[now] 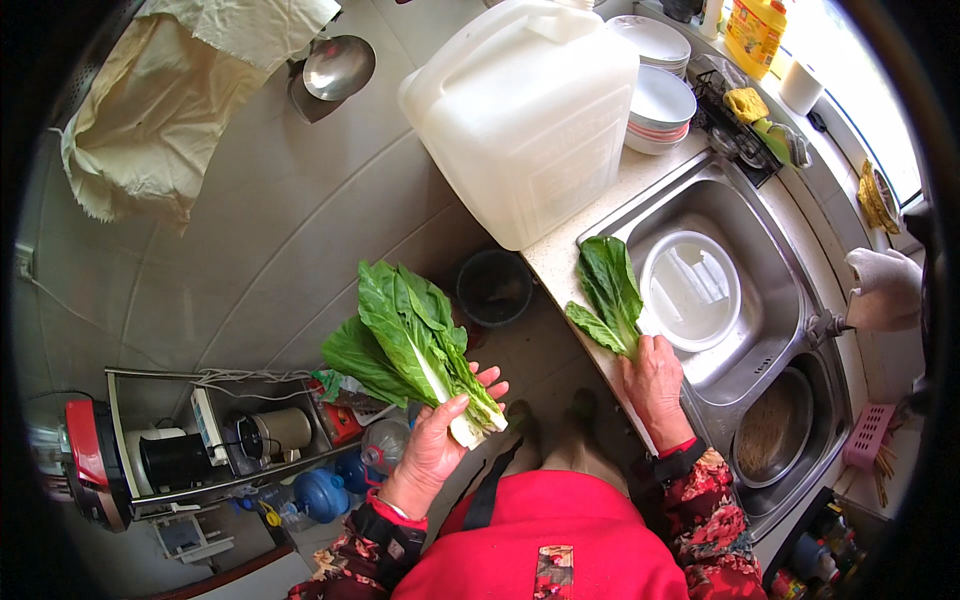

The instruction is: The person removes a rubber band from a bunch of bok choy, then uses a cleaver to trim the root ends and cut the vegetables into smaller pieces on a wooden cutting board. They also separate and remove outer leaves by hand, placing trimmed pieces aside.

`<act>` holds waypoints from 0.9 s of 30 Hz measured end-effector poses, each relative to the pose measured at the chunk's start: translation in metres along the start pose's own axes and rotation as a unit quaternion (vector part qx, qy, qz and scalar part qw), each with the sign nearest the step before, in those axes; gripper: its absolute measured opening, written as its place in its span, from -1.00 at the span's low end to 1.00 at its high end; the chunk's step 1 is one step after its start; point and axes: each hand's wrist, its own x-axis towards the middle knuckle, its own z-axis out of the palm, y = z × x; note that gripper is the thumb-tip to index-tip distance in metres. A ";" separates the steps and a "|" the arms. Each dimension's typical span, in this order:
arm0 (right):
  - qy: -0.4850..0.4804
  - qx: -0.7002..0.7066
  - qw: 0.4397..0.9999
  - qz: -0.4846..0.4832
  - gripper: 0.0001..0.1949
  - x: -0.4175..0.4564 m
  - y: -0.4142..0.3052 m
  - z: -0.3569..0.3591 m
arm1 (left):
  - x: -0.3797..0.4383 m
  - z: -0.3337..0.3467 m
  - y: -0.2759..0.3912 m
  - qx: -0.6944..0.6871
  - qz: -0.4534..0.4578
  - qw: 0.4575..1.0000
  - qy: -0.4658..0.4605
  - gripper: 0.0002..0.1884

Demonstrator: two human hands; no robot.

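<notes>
My left hand (pixel 442 431) holds a bunch of leafy greens (pixel 412 337) by its pale stem ends, palm up, over the floor in front of the counter. At the counter's edge, my right hand (pixel 654 386) grips the stems of a few loose green leaves (pixel 606 289), which lie on the countertop beside the sink. A white plastic basin (pixel 733 300) with water in it stands in the steel sink (pixel 765 247), just beyond my right hand. The right fingertips are partly hidden by the hand itself.
A large translucent plastic jug (pixel 532 127) stands on the counter near stacked bowls (pixel 660 101). The smaller sink bowl holds a metal basin (pixel 776 427). A dark bucket (pixel 495 289) sits on the floor by the wall. Lower left is a shelf rack (pixel 225 491) with large plastic bottles (pixel 321 495) alongside.
</notes>
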 end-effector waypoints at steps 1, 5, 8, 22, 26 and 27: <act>-0.001 -0.002 1.000 0.005 -0.67 0.000 -0.001 -0.002 | 0.000 0.000 0.000 -0.002 -0.002 1.000 -0.001 -0.48; -0.003 -0.005 1.000 0.014 -0.58 0.002 -0.004 -0.010 | 0.000 0.000 -0.001 -0.002 -0.004 1.000 0.000 -0.48; -0.004 -0.007 1.000 0.021 -0.54 0.003 -0.007 -0.017 | 0.001 0.000 -0.001 -0.006 -0.006 1.000 -0.005 -0.48; -0.347 0.547 0.760 -0.053 -0.61 0.001 -0.111 -0.053 | 0.004 0.010 -0.014 0.028 -0.011 0.999 -0.015 -0.47; -0.381 0.599 0.704 -0.017 -0.72 -0.002 -0.115 -0.037 | 0.003 0.012 -0.011 0.038 -0.008 0.999 -0.019 -0.46; -0.413 0.616 0.670 0.018 -0.75 -0.001 -0.115 -0.036 | 0.002 0.011 -0.011 0.034 -0.010 0.999 -0.020 -0.45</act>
